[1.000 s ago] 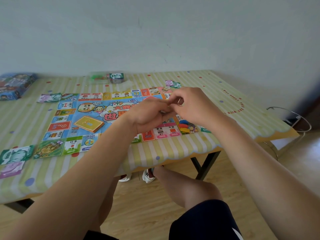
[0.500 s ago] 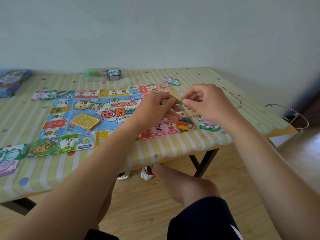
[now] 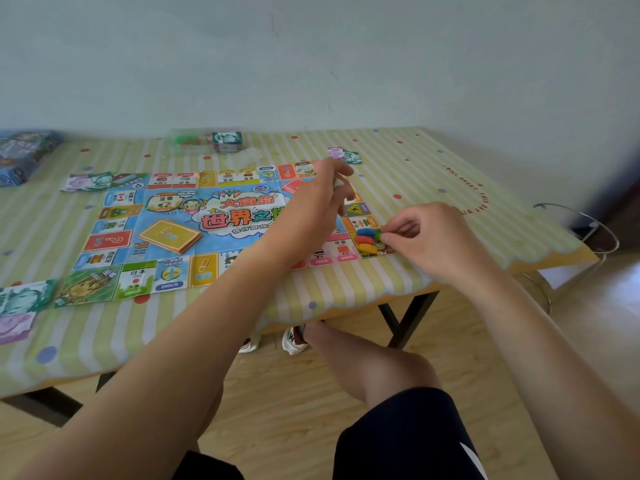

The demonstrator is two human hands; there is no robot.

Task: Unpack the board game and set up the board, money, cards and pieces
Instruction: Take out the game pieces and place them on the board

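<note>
The colourful game board (image 3: 214, 223) lies flat on the striped table (image 3: 433, 168). Blue, red and yellow playing pieces (image 3: 365, 239) sit together on its near right corner square. My right hand (image 3: 429, 237) is low beside them and pinches a small green piece (image 3: 382, 235) at its fingertips. My left hand (image 3: 317, 206) hovers over the board's right side with its fingers curled round a small whitish bag (image 3: 337, 183), which is blurred. A yellow card stack (image 3: 169, 235) and a red card stack (image 3: 296, 185) lie on the board.
Piles of money lie at the board's far left (image 3: 90, 181), near left (image 3: 24, 299) and far right (image 3: 343, 155). The game box (image 3: 24, 157) sits at the far left edge. A card pack (image 3: 227, 142) and a clear bag stand at the back. A wire stand (image 3: 588, 230) is to the right.
My hands have parted. The right hand moved down and right to the corner square with the green piece. The left hand moved up and away over the board.
</note>
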